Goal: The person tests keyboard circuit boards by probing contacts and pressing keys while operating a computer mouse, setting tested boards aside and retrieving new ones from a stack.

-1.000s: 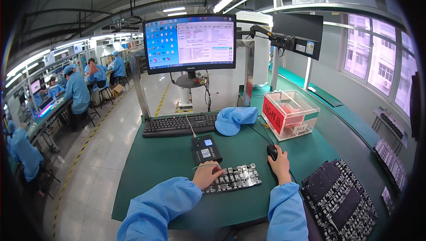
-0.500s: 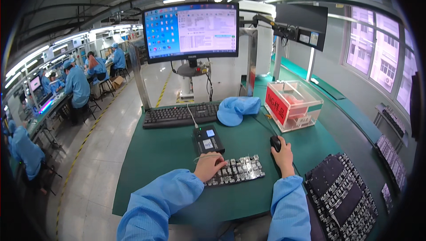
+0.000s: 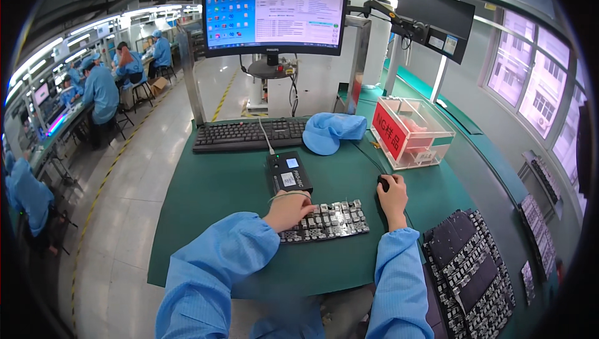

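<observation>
My left hand rests on the left end of a partly built keyboard with bare switches and no keycaps. Its fingers are bent and pressed together; what they pinch, if anything, is hidden. A thin cable loops across the back of that hand, next to a black box with a small lit display. Farther right, my right hand is wrapped over a black computer mouse on the green mat. The lit monitor beyond shows a desktop with icons and an open window.
A black keyboard and a blue cloth cap lie behind the box. A clear bin with a red label stands at the back right. Several keyboard assemblies are stacked at the near right. People in blue coats sit at benches far left.
The view has tipped down a little, so the bench and monitor sit higher in the picture. Both hands keep their places on the keyboard assembly and the mouse.
</observation>
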A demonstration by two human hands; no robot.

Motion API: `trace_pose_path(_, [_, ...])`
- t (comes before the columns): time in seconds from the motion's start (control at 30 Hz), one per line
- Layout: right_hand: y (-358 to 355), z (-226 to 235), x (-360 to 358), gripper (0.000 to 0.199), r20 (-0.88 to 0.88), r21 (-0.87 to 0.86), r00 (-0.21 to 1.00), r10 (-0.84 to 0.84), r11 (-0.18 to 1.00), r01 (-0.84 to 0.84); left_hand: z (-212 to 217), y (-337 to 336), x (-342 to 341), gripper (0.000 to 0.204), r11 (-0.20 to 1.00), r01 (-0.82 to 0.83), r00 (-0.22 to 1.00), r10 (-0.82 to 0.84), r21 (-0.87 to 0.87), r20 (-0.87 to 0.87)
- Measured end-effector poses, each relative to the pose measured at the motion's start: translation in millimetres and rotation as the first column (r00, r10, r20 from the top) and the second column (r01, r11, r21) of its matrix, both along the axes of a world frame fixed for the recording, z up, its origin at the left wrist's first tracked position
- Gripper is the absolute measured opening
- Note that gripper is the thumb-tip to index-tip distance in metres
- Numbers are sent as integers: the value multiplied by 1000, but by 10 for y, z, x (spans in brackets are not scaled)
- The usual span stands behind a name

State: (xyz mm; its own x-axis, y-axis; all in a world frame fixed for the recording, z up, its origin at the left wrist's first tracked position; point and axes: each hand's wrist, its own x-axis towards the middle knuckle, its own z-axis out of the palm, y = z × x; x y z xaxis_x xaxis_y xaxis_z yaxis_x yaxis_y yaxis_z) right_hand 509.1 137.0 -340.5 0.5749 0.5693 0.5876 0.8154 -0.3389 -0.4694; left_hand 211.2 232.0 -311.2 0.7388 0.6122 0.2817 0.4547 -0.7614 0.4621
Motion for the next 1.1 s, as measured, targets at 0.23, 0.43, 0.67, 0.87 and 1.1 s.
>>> trace_pose_path(0.23, [-26, -27, 12, 33, 33, -36, 999, 26, 999, -25, 201, -91, 280, 31, 989, 40, 990, -20, -142, 140])
trace_pose_path(0.43, [-21, -42, 9, 33, 3, -22, 999, 37, 999, -37, 106, -125, 508, 26, 996, 64, 998, -63, -62, 24])
trace_pose_path(0.67, [-11, -52, 44, 32, 1, -8, 999, 46, 999, -46, -3, -76, 516, 27, 995, 95, 993, -97, 22, 67])
trace_pose_path(0.87, [-10, -41, 35, 30, 1, -17, 999, 47, 999, -47, -2, -79, 523, 26, 995, 98, 991, -101, 35, 93])
trace_pose_path(1.1, [-49, -30, 19, 31, -6, -11, 999, 52, 999, -52, -50, -66, 496, 26, 991, 127, 981, -133, 51, 139])
